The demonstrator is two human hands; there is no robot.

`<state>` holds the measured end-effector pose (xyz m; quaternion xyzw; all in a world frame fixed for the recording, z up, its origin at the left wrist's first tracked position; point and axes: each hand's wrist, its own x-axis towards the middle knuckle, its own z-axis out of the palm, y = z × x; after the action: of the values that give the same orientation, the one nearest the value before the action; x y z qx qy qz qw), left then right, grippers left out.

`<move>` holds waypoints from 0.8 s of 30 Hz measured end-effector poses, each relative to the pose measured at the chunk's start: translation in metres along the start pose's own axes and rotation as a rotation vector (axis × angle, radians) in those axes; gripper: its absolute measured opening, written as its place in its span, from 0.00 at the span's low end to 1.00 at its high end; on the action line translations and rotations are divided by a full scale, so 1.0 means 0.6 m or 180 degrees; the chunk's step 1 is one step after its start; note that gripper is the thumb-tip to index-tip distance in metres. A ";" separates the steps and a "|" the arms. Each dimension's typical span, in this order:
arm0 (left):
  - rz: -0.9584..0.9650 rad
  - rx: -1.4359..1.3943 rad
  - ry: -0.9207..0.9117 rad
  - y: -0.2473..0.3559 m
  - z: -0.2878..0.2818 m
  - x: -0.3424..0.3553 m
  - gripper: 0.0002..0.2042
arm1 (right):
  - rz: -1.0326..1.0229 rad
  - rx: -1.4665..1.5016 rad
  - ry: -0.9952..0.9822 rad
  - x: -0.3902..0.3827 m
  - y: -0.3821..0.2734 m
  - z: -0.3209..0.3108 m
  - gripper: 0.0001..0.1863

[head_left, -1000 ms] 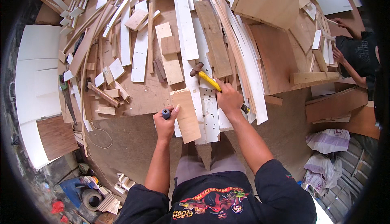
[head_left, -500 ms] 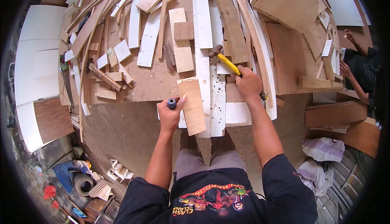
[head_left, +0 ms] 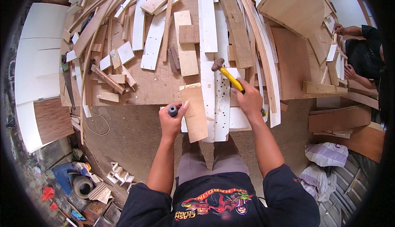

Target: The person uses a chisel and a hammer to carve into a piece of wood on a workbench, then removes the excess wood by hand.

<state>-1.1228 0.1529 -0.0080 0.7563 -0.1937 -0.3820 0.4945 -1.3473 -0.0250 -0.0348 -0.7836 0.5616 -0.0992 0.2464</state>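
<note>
My left hand [head_left: 169,122] is closed around a dark blue-grey tool handle [head_left: 173,111], whose end points up. The rest of that tool is hidden. With its thumb on the face, the same hand also grips a pale plywood piece [head_left: 196,114], held upright at the bench's near edge. My right hand [head_left: 250,100] is wrapped round the yellow handle of a hammer [head_left: 231,78]. The rusty hammer head lies up and left of that hand, over a white perforated board [head_left: 221,103], and to the right of the plywood piece.
A wooden workbench [head_left: 135,95] carries many offcuts and long white strips [head_left: 209,21]. On its left lie a second hammer [head_left: 108,79] and a saw [head_left: 68,83]. A co-worker [head_left: 364,58] handles wood at the far right. White sacks [head_left: 326,154] lie on the floor at right.
My right hand has drawn the hammer slightly down toward me. The plywood piece and left hand stay nearly where they were. The co-worker has leaned further into view, both hands on the wood.
</note>
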 end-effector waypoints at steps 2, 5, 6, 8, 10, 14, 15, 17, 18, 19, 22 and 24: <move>0.0078 0.0039 -0.0047 0.001 0.004 -0.005 0.12 | 0.0168 0.0357 0.0130 -0.030 0.012 0.008 0.23; 0.0116 0.0148 -0.0091 0.014 0.015 -0.008 0.12 | 0.0435 0.0298 0.0138 -0.071 0.017 0.013 0.20; 0.0086 0.0161 -0.0102 0.017 0.016 -0.009 0.12 | 0.0412 0.0310 0.0162 -0.083 0.024 0.018 0.20; 0.0024 0.0217 -0.0081 0.025 0.025 -0.010 0.13 | -0.0181 0.0295 0.0470 -0.096 0.044 0.032 0.17; 0.0030 0.0241 -0.0094 0.027 0.034 -0.007 0.13 | -0.0414 0.0131 0.0500 -0.101 0.051 0.043 0.16; 0.0168 0.0113 -0.0070 0.016 0.058 0.004 0.13 | -0.0677 -0.0240 0.0459 -0.092 0.041 0.057 0.16; 0.0167 0.0121 -0.0070 0.020 0.063 0.005 0.13 | -0.0630 -0.0410 0.0291 -0.085 0.030 0.051 0.17; -0.0002 0.0052 -0.0064 0.030 0.069 0.003 0.11 | -0.0614 -0.0332 0.0213 -0.064 0.012 0.028 0.20; -0.0003 0.0052 -0.0072 0.030 0.072 0.003 0.11 | -0.0821 -0.0400 0.0340 -0.046 0.017 0.023 0.20; -0.0044 0.0035 -0.0062 0.028 0.072 0.003 0.12 | -0.1037 -0.0461 0.0456 -0.027 0.021 0.020 0.20; -0.0108 0.0016 -0.0072 0.021 0.080 0.001 0.13 | -0.1089 -0.0668 0.0300 0.032 0.022 0.008 0.22; -0.0122 0.0017 -0.0068 0.017 0.084 -0.001 0.13 | -0.1149 -0.0654 0.0258 0.046 0.020 0.009 0.23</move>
<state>-1.1612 0.1187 -0.0098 0.7571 -0.1855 -0.3990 0.4830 -1.3455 -0.0522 -0.0488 -0.8879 0.4287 -0.1153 0.1206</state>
